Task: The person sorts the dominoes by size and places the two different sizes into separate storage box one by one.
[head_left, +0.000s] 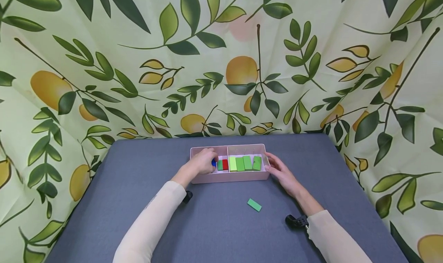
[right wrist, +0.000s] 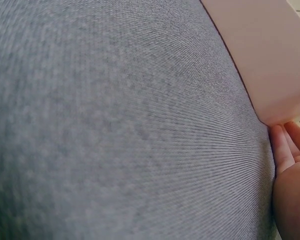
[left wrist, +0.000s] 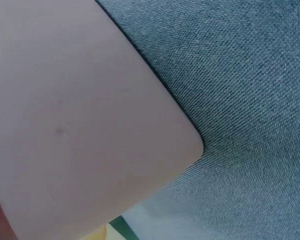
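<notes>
On the table stands a pink two-compartment box [head_left: 228, 177]. My left hand [head_left: 202, 162] reaches into its left compartment and pinches a blue block [head_left: 214, 163] between thumb and fingers. Beside it in that compartment lie a green block [head_left: 220, 165] and a red block [head_left: 225, 164]. In the right compartment are several green blocks [head_left: 247, 163], the leftmost one lighter. My right hand [head_left: 282, 172] rests against the box's right end, thumb and fingers spread along the rim. Its fingers also touch the box's corner in the right wrist view. The left hand is mostly out of the left wrist view.
A loose green block [head_left: 254, 205] lies on the grey-blue table [head_left: 221, 228] in front of the box. Behind the table hangs a leaf-patterned cloth [head_left: 207, 63]. A dark wrist device [head_left: 295, 221] is on the right forearm.
</notes>
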`<state>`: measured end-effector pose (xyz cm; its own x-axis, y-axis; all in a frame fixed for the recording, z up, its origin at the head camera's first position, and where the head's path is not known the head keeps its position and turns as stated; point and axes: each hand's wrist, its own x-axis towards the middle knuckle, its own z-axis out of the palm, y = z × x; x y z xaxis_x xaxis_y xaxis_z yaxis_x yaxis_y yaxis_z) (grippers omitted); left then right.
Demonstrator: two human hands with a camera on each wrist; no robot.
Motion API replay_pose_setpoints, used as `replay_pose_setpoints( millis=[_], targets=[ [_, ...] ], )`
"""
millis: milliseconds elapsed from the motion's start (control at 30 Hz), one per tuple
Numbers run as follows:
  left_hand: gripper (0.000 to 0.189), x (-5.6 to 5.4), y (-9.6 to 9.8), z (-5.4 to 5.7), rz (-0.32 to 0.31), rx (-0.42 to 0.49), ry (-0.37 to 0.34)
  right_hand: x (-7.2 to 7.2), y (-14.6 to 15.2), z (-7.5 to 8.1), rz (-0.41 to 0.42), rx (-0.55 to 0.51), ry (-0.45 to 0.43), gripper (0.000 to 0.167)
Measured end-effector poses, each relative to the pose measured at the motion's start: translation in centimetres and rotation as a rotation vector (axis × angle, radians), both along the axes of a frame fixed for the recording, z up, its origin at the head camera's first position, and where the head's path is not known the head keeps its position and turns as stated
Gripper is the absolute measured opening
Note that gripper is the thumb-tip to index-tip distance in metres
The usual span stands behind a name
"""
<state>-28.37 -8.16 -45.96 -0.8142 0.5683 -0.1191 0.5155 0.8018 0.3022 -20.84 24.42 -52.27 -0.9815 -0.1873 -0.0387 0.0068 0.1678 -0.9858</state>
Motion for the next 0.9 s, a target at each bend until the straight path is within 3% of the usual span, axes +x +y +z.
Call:
replay_pose_setpoints(
  millis=[467,700,900],
  targets=[
    [0.024,-0.43,0.51,-0.78,0.022,0.034,-0.102,-0.09,0.15,-0.37,0.008,-0.01,0.014,0.061],
    [0.021,-0.32,0.55,-0.7,0.035,0.042,-0.075,-0.07,0.04,-0.21,0.009,-0.01,0.015,0.061],
    [0.012,0.05,0.57,-0.14,0.023,0.06,0.003,0.03,-0.03,0.03,0.001,-0.004,0.002,0.062]
  ],
)
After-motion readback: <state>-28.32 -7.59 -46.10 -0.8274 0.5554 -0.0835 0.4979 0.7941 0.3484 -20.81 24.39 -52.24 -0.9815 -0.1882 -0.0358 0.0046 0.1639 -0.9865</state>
